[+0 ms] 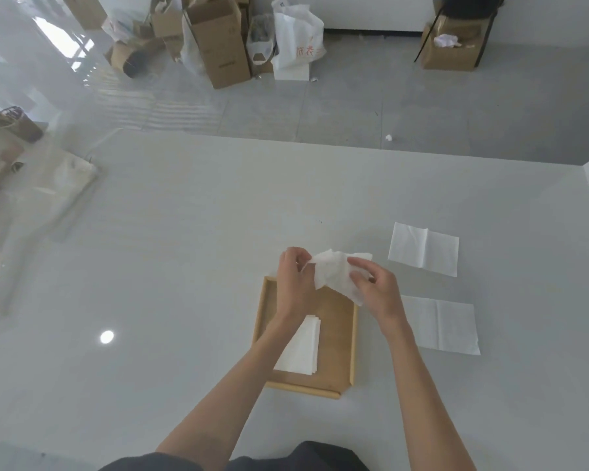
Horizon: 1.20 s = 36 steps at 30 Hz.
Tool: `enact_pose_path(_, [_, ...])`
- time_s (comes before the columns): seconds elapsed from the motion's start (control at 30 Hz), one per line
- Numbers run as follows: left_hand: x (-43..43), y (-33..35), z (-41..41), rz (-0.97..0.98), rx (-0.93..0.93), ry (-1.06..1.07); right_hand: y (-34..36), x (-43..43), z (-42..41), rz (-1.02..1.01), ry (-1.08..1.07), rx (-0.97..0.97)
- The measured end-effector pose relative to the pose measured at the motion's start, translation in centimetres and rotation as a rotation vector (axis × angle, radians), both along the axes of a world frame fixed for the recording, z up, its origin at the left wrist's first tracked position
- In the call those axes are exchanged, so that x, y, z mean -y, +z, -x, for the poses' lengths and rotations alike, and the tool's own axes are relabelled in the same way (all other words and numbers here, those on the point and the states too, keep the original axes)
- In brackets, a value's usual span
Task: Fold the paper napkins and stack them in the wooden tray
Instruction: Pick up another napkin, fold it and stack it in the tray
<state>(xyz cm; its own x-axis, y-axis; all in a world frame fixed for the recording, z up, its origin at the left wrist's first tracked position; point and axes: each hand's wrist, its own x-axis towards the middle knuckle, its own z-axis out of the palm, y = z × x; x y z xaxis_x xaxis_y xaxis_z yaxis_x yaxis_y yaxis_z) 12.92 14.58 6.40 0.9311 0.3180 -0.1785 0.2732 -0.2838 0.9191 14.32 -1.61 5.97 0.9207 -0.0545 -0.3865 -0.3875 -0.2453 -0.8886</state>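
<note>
A wooden tray (340, 341) lies on the white table in front of me. Inside it rests a small stack of folded white napkins (303, 348), partly covered by my left forearm. Above the tray's far end, my left hand (295, 277) and my right hand (376, 287) both pinch one crumpled white napkin (334, 271), which hangs in the air between them. Two unfolded napkins lie flat to the right of the tray: one further away (424, 249) and one nearer (442, 325).
The white table (170, 253) stretches left and ahead. A blurred pile of bags and cloth (21, 171) sits at its left edge. Beyond the table, cardboard boxes (218, 39) and a white plastic bag (296, 39) stand on the grey floor.
</note>
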Motion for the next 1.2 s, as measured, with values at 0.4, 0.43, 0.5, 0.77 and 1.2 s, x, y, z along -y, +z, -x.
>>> enact_pose_path(0.4, [-3.8,-0.7,-0.5,0.095,-0.205,0.047,0.0,0.9,0.0,0.056,0.148,-0.023])
enact_pose_path(0.43, [-3.4,-0.5,-0.4,0.054,-0.175,0.048,0.2,0.5,0.0,0.084,0.142,0.004])
enact_pose_path(0.5, [-2.4,0.0,-0.2,-0.055,-0.097,0.036,0.7,-0.4,0.2,0.107,0.138,0.047])
enact_pose_path(0.77, [1.2,1.0,1.4,-0.291,0.047,-0.202,1.6,-4.1,1.5,-0.061,0.035,0.026])
enact_pose_path(1.2, [-0.9,0.8,4.2,-0.036,0.070,-0.081,1.1,-2.1,1.1,-0.418,-0.246,-0.164])
